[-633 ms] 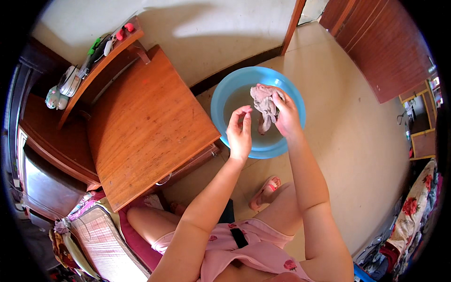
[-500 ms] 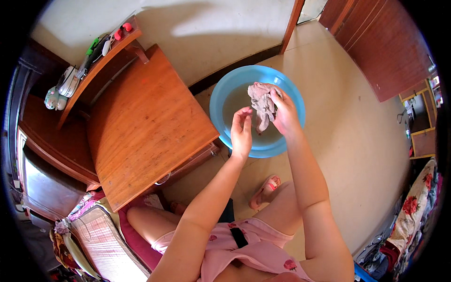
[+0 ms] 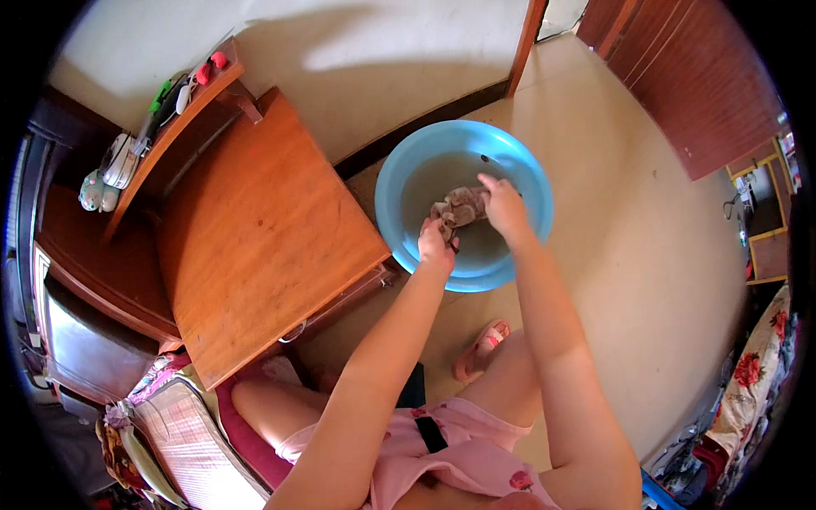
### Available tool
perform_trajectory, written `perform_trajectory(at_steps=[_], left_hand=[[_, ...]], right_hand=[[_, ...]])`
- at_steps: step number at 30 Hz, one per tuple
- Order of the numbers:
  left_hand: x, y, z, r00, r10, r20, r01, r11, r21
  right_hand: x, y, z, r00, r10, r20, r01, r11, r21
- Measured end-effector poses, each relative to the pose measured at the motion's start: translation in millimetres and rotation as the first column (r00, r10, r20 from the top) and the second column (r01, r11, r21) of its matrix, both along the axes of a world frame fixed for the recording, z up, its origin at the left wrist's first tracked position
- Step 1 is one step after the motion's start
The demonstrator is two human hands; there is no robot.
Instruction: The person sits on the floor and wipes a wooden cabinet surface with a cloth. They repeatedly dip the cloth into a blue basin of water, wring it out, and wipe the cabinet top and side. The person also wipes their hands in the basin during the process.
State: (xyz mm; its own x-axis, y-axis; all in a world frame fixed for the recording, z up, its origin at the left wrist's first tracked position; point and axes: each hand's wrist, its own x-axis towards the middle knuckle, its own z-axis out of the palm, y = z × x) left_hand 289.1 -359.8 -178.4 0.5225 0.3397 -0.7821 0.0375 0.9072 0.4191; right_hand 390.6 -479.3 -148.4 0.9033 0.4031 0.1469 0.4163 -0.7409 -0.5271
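A wet, crumpled brownish-pink cloth [image 3: 463, 206] stretches between my hands, low over the cloudy water in a round blue basin [image 3: 393, 170]. My left hand [image 3: 434, 243] is closed on its near-left end. Around the right end, the fingers of my right hand [image 3: 505, 209] are closed, with the index finger sticking out. Part of the cloth is hidden by my fingers. I cannot tell whether its underside touches the water.
Left of the basin stands a wooden desk [image 3: 263, 229] with a raised shelf [image 3: 183, 115] holding small items. A wall [image 3: 382, 85] runs behind. My sandalled foot [image 3: 482, 350] rests on the tiled floor [image 3: 629, 280]. At the far right is a reddish-brown door [image 3: 697, 93].
Both hands have lowered the cloth toward the water. My left hand, which was apart from it with fingers loosely bent, now grips one end. The cloth is stretched out sideways.
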Motion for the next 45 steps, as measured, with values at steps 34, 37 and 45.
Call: perform_trajectory(at_steps=[34,37,45], left_hand=[[51.4,-0.9,32.8,0.945,-0.247,0.215,0.238,0.969,0.070],[51.5,5.6,29.4,0.943,-0.332,0.008,0.322,0.922,0.212],[35.4,33.6,13.9,0.974,-0.175,-0.145,0.226,0.685,0.692]], right_hand=[[-15.1,43.0,37.3,0.995,-0.024,-0.101,0.043,0.979,0.199],[-2.3,30.9,26.6,0.976,-0.088,-0.197,0.131,0.967,0.218],[33.6,-11.5,12.4,0.924,-0.207,-0.321,0.308,0.901,0.305]])
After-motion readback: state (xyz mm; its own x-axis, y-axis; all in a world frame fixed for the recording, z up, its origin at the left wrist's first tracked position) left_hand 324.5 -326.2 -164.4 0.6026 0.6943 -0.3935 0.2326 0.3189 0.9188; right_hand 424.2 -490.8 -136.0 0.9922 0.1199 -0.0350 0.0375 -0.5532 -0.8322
